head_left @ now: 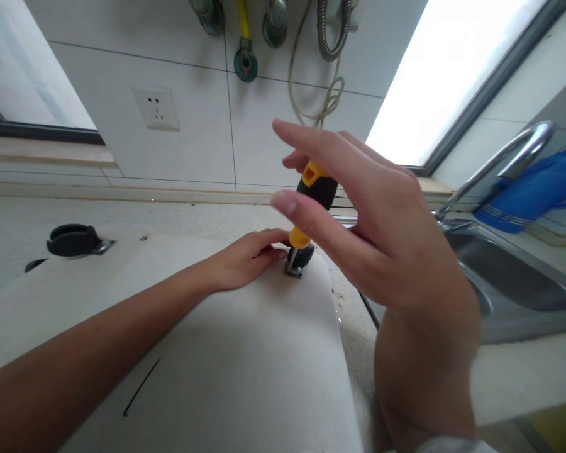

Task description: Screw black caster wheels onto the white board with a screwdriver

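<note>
A white board (245, 352) lies on the stone counter with a black caster wheel (302, 257) at its far right corner. My left hand (248, 258) rests on the board, fingers pinched at the caster's metal bracket and the tip of a screwdriver. The screwdriver (317, 189) has a black and yellow handle and stands nearly upright on the bracket. My right hand (377, 233) is raised around the handle, thumb and fingers spread; the palm seems to touch it, though a firm grip does not show.
A second black caster (73, 240) is fixed at the board's far left corner. A steel sink (514, 283) and tap (500, 157) lie to the right, with a blue cloth (532, 189). Wall socket (156, 109), hoses and valves hang on the tiled wall behind.
</note>
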Demonstrator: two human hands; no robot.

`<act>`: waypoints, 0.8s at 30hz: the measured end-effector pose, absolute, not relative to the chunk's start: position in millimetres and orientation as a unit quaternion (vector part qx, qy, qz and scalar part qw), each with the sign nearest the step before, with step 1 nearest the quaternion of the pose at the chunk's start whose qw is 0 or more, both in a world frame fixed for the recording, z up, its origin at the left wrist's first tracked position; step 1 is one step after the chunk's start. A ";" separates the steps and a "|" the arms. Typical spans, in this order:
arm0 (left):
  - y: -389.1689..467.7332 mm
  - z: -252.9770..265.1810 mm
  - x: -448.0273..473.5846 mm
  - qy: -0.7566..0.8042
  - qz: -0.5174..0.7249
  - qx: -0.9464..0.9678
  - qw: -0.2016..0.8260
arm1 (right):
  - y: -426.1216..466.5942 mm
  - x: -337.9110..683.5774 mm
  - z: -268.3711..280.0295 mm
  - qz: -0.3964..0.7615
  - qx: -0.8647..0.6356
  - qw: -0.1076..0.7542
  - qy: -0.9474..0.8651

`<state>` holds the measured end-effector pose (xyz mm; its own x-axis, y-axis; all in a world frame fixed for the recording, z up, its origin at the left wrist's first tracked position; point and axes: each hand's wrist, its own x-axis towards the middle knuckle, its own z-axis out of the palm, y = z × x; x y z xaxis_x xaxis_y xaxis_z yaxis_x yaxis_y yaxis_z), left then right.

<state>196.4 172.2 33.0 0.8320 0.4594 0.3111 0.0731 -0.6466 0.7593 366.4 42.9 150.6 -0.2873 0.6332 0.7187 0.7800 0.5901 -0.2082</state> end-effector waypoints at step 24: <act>181.4 26.1 198.1 0.102 0.249 0.858 0.437 | 26.6 364.7 134.1 -0.272 -0.520 0.479 -0.653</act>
